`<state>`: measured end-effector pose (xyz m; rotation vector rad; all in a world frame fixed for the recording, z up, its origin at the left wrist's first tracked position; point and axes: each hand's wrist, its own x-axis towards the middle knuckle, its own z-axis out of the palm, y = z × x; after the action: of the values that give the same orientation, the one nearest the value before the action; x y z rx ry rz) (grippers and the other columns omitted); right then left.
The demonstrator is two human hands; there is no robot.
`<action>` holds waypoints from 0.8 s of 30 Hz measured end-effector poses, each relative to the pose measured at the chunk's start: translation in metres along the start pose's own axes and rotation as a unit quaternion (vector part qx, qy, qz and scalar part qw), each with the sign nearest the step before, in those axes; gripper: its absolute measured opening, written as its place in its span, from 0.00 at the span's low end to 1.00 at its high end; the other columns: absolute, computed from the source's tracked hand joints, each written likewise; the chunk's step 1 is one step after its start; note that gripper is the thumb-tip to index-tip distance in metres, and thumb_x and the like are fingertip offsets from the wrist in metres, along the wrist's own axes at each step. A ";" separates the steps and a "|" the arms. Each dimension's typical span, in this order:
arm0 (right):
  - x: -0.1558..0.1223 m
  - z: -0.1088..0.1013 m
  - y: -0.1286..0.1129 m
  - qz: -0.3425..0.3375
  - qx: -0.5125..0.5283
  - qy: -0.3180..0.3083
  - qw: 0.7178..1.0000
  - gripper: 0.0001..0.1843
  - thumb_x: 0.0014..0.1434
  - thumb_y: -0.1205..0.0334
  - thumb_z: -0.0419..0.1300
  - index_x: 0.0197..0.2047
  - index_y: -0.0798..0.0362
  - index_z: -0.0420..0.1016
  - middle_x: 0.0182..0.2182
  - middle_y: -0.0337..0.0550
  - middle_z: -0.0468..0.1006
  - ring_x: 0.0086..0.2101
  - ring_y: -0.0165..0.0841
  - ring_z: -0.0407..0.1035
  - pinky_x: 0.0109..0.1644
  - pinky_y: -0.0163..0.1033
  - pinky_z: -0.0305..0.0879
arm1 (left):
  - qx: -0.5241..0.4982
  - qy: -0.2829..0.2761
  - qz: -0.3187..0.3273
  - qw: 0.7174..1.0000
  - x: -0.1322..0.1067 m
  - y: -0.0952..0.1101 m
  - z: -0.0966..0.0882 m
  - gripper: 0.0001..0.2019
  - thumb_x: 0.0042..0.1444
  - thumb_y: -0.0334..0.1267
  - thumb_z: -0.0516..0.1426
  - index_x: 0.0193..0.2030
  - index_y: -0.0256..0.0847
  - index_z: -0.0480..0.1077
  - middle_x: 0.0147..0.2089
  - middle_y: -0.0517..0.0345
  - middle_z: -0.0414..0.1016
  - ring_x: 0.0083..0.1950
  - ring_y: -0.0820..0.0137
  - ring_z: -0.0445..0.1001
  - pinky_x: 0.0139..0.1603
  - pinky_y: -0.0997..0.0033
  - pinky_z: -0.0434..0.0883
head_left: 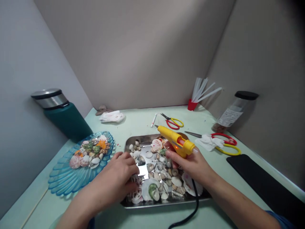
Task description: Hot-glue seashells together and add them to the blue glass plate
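A metal tray [130,143] in front of me holds several seashells [164,173]. My right hand [190,163] is closed round the grip of a yellow glue gun [175,140], whose nozzle points up and left above the tray. Its black cord [194,206] trails toward me. My left hand [119,176] rests palm down on the tray's left part with the fingers curled over a striped shell [136,184]; whether it grips the shell is hidden. A blue glass plate [64,178] at the left carries a cluster of glued shells [91,152].
A teal bottle with a steel lid [62,114] stands at far left. Behind the tray lie crumpled tissue [111,116], a small white stick [154,120], red-yellow scissors [173,122], a red cup of glue sticks [199,95]. At right: more scissors on tissue [221,141], a jar [234,111], a black pad [264,183].
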<state>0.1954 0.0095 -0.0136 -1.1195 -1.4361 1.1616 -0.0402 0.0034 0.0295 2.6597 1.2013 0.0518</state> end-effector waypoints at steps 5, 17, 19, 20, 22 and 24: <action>-0.001 0.000 0.002 0.006 -0.001 0.004 1.000 0.11 0.56 0.59 0.60 0.43 0.51 0.70 0.29 0.37 0.70 0.19 0.24 0.63 0.22 0.32 0.62 | 0.044 -0.046 -0.037 0.997 0.002 0.016 0.002 0.06 0.47 0.36 0.60 0.34 0.45 0.74 0.36 0.54 0.75 0.45 0.58 0.66 0.51 0.52 0.57; 0.000 0.002 -0.003 0.000 0.016 0.012 1.000 0.10 0.54 0.61 0.61 0.41 0.53 0.70 0.26 0.36 0.69 0.19 0.24 0.63 0.21 0.31 0.62 | 0.126 -0.089 -0.068 0.986 0.012 0.021 0.018 0.10 0.43 0.33 0.58 0.35 0.41 0.74 0.40 0.45 0.75 0.45 0.50 0.68 0.46 0.44 0.60; 0.000 0.002 -0.002 0.001 0.024 0.011 1.000 0.11 0.54 0.61 0.61 0.41 0.52 0.70 0.27 0.35 0.69 0.19 0.23 0.63 0.21 0.31 0.62 | 0.110 -0.084 -0.059 0.989 0.013 0.024 0.022 0.10 0.45 0.31 0.56 0.36 0.40 0.72 0.41 0.45 0.76 0.44 0.52 0.69 0.45 0.48 0.63; 0.000 0.002 -0.002 -0.001 0.030 0.012 0.999 0.10 0.54 0.61 0.61 0.41 0.52 0.70 0.27 0.35 0.69 0.19 0.23 0.63 0.21 0.30 0.62 | 0.096 -0.074 -0.049 0.991 0.013 0.025 0.024 0.10 0.46 0.30 0.55 0.36 0.40 0.72 0.41 0.45 0.76 0.44 0.54 0.70 0.44 0.52 0.64; 0.000 0.002 -0.001 -0.007 0.041 0.014 0.999 0.10 0.54 0.61 0.61 0.41 0.51 0.71 0.28 0.35 0.69 0.19 0.23 0.63 0.21 0.30 0.63 | 0.064 -0.040 -0.025 0.997 0.012 0.025 0.028 0.09 0.47 0.28 0.53 0.36 0.41 0.70 0.39 0.48 0.76 0.42 0.58 0.71 0.43 0.59 0.66; 0.000 0.002 -0.001 -0.009 0.040 0.016 0.999 0.10 0.54 0.61 0.61 0.41 0.51 0.71 0.27 0.35 0.69 0.19 0.23 0.63 0.21 0.30 0.63 | 0.028 -0.005 -0.017 0.999 0.009 0.022 0.030 0.07 0.50 0.28 0.51 0.35 0.42 0.67 0.35 0.52 0.75 0.36 0.63 0.72 0.38 0.65 0.67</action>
<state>0.1931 0.0091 -0.0132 -1.0632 -1.3613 1.1727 -0.0142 -0.0095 0.0044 2.6825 1.2636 0.0001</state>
